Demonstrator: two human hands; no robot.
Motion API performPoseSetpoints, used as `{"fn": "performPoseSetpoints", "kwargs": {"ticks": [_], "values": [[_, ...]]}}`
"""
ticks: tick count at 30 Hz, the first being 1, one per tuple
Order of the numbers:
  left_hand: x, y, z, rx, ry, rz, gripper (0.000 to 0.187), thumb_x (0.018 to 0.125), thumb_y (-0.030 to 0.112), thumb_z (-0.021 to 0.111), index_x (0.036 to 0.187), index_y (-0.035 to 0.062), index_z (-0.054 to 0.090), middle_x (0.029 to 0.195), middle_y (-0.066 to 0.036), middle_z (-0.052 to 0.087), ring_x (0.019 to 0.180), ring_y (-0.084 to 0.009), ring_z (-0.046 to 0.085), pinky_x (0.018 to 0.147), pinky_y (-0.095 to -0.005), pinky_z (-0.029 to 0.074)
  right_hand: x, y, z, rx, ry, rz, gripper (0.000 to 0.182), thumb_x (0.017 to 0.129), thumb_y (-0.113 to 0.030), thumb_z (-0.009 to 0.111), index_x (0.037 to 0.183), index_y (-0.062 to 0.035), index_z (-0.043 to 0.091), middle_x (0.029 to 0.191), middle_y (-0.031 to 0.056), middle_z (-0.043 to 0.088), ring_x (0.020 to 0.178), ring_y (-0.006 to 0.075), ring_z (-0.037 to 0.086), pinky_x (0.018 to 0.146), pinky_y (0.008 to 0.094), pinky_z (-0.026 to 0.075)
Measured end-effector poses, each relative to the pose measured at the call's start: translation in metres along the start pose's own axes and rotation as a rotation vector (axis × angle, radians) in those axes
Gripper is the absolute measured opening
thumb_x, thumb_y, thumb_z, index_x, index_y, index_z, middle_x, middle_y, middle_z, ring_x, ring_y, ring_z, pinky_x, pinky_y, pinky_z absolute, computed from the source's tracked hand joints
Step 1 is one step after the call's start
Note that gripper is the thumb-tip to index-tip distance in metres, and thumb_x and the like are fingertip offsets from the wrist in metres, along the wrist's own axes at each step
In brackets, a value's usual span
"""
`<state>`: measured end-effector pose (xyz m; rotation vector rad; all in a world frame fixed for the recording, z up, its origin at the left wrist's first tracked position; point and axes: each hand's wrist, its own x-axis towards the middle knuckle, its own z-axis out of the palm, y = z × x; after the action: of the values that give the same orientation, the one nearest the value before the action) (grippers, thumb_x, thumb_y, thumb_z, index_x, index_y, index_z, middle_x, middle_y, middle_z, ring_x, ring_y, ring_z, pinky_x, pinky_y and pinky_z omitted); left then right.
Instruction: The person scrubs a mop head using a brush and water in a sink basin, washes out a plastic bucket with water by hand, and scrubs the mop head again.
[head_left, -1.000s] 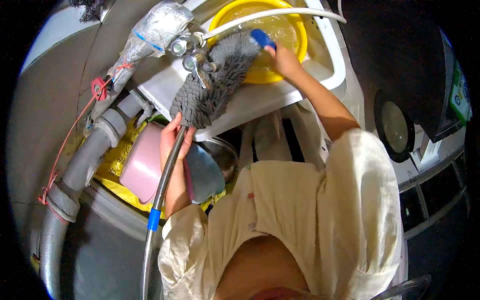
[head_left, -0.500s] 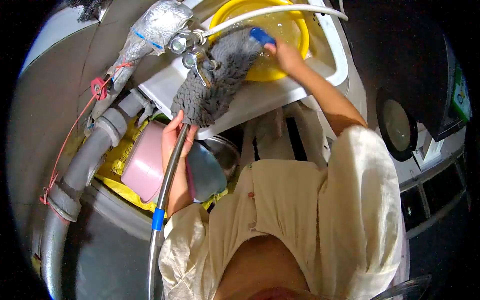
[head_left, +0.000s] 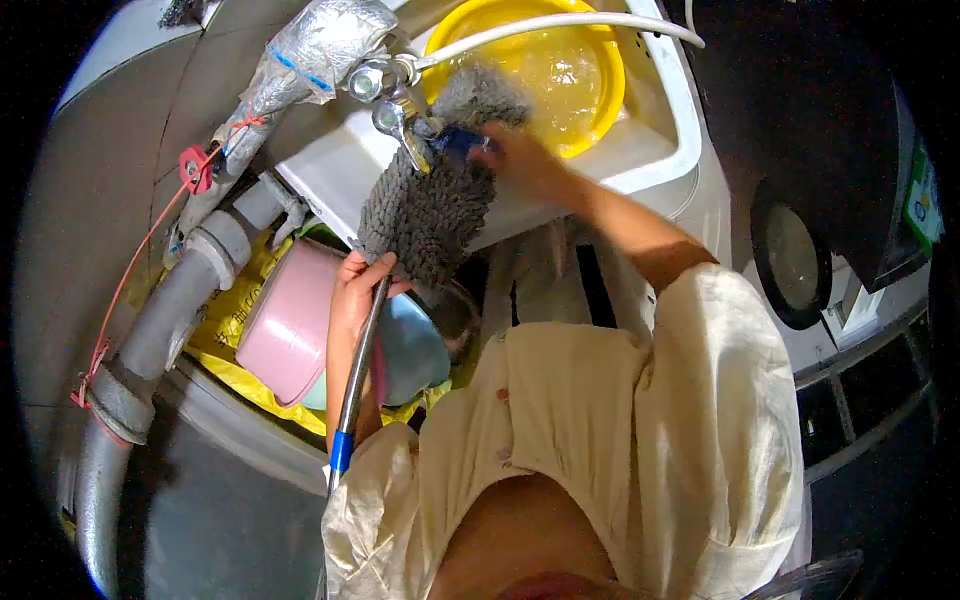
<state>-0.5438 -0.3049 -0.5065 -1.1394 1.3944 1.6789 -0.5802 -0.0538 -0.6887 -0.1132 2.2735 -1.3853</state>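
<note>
A fluffy grey duster (head_left: 425,215) with a metal pole (head_left: 362,370) slants across the edge of the white sink. My left hand (head_left: 358,290) is closed round the pole just below the duster's head. Smeared by motion, my right hand (head_left: 520,160) grips a small blue brush (head_left: 460,142) pressed against the middle of the duster. The brush's underside is hidden. The duster's far tip lies over the yellow basin (head_left: 615,75), which holds murky water. Close to the brush, the metal tap (head_left: 392,118) partly overlaps the duster.
A white hose (head_left: 560,20) arches over the basin in the white sink (head_left: 685,130). Pink (head_left: 290,330) and blue (head_left: 410,345) tubs stand below at left, beside a grey drain pipe (head_left: 170,330). A dark round pan-like thing (head_left: 795,250) is at right.
My right hand has swept the blue brush from the duster's far end down and left to its middle. The duster and my left hand have shifted slightly down and right.
</note>
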Motion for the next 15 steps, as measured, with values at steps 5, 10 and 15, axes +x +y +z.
{"fn": "performPoseSetpoints", "kwargs": {"ticks": [5, 10, 15], "values": [[-0.009, 0.009, 0.017, 0.350, -0.011, 0.063, 0.013, 0.084, 0.002, 0.063, 0.097, 0.0037, 0.063, 0.086, -0.001, 0.064, 0.073, -0.0089, 0.061, 0.064, -0.0268, 0.055, 0.005, -0.033, -0.032, -0.146, -0.134, 0.032, 0.044, 0.091, -0.047, 0.050, 0.108, -0.0063, 0.056, 0.085, 0.0221, 0.065, 0.081, 0.0431, 0.063, 0.070, 0.0514, 0.049], [-0.017, 0.023, 0.034, 0.952, -0.023, 0.190, 0.016, 0.080, -0.001, 0.068, 0.094, -0.0034, 0.062, 0.087, -0.009, 0.065, 0.075, -0.0102, 0.057, 0.067, -0.0226, 0.046, 0.086, 0.083, -0.072, -0.369, 0.069, 0.234, 0.049, 0.091, -0.047, 0.050, 0.094, -0.0007, 0.065, 0.085, 0.0249, 0.065, 0.082, 0.0425, 0.063, 0.071, 0.0514, 0.050], [-0.017, 0.034, 0.053, 0.957, -0.135, 0.380, 0.024, 0.077, -0.003, 0.068, 0.100, -0.0084, 0.059, 0.098, -0.015, 0.063, 0.083, -0.0144, 0.056, 0.072, -0.0248, 0.045, 0.019, 0.029, -0.057, 0.551, 0.048, 0.050, 0.040, 0.091, -0.043, 0.054, 0.100, -0.0040, 0.061, 0.086, 0.0237, 0.064, 0.082, 0.0433, 0.062, 0.070, 0.0503, 0.049]]}}
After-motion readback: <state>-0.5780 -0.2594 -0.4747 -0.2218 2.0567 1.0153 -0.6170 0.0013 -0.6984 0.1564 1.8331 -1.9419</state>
